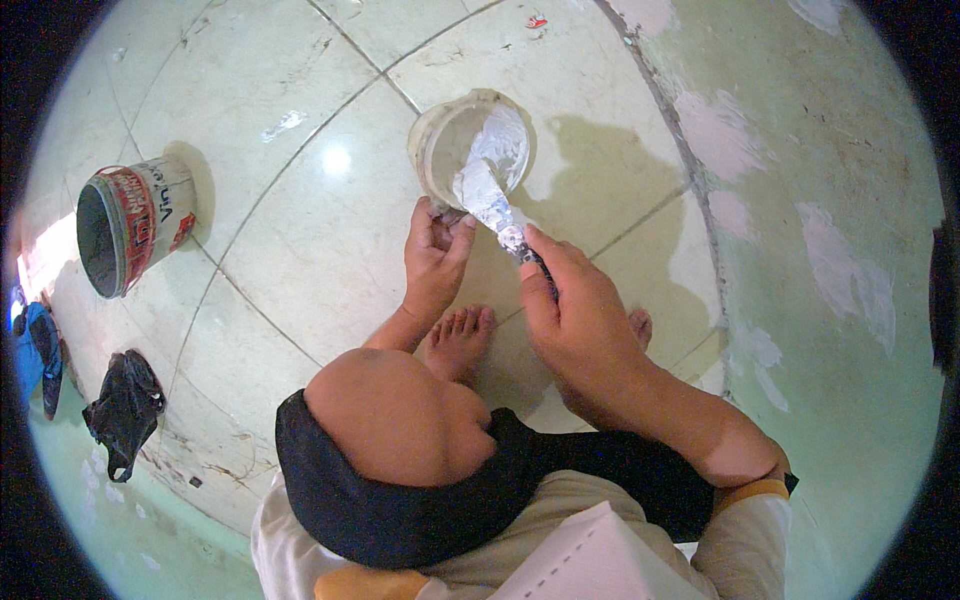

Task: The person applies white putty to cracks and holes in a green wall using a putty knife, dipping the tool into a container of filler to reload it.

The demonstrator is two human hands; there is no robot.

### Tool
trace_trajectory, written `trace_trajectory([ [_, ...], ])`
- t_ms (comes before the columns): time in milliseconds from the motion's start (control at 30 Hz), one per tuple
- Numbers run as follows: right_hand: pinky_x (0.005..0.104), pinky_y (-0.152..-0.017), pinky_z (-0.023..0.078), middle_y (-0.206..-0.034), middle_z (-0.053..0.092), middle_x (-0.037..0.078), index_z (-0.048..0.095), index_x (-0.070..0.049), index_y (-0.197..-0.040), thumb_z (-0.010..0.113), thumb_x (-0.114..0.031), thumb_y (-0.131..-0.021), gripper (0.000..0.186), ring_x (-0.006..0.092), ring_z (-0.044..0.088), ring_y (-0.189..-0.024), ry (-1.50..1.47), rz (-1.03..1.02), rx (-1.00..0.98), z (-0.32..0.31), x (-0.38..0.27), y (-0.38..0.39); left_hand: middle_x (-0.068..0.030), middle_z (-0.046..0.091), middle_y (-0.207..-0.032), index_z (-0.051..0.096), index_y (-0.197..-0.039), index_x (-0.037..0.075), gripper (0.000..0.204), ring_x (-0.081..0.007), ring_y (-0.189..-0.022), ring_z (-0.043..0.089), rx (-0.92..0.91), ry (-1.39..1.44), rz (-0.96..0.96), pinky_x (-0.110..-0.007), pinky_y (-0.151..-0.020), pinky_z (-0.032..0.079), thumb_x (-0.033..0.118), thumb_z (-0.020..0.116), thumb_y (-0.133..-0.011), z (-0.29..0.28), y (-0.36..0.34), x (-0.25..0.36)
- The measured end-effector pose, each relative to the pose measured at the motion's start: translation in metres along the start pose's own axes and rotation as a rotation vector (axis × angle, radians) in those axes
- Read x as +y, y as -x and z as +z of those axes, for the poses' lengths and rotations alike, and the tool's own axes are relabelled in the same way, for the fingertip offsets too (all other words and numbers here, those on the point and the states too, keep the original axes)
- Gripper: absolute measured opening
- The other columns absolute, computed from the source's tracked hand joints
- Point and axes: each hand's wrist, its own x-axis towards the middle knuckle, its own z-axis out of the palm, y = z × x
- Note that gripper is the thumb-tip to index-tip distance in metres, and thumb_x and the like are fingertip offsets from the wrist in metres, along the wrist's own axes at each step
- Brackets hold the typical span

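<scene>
A small off-white tub (424, 150) is in front of me, tipped so that its mouth faces me. Thick white paste (500, 140) clings to the right side of its inside. My left hand (437, 250) is closed at the tub's near edge, fingers and thumb pinching it there; the exact spot gripped is partly hidden. In my right hand (575, 300) I grip the dark handle of a putty knife (484, 192). Its blade is coated with white paste and reaches into the tub's mouth.
The floor is pale tile (330, 230) with dark joints. On the left stands a larger white-and-red bucket (165, 205), with a black plastic bag (125, 410) and blue cloth (38, 345) nearer. A green wall (820, 250) with whitish patches rises at right. My bare foot (460, 340) is close by.
</scene>
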Motion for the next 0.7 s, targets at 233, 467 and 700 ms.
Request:
trace_trajectory([
  [233,0.0358,-0.066,0.050,-0.086,0.063,0.015,0.058,0.001,-0.129,0.054,-0.018,-0.100,0.035,0.0237,0.061,-0.074,-0.504,0.284,0.000,0.004,0.010,0.001,-0.0074,0.062,-0.113,0.045,-0.122,0.001,0.030,-0.0106,-0.101,0.059,-0.021,0.187,0.058,-0.024,-0.083,0.047,-0.002,0.058,-0.096,0.006,-0.005,-0.002],
  [467,0.0207,-0.045,0.037,-0.073,0.055,-0.004,0.060,-0.005,-0.127,0.060,-0.022,-0.100,0.032,0.0032,0.046,-0.054,-0.869,0.572,0.059,-0.009,0.002,-0.002,-0.0079,0.063,-0.109,0.047,-0.120,0.002,0.028,-0.0140,-0.098,0.061,-0.001,0.217,0.001,-0.028,-0.086,0.048,0.004,0.062,-0.096,0.004,-0.010,0.006],
  [700,0.0208,-0.049,0.035,-0.072,0.052,-0.005,0.060,-0.007,-0.123,0.063,-0.018,-0.098,0.027,0.0035,0.044,-0.057,-0.812,0.499,-0.010,-0.023,0.019,-0.002,-0.0163,0.058,-0.124,0.043,-0.124,-0.004,0.032,-0.0251,-0.120,0.058,-0.023,0.303,0.000,-0.039,-0.103,0.049,0.000,0.058,-0.097,-0.001,-0.020,0.005],
])
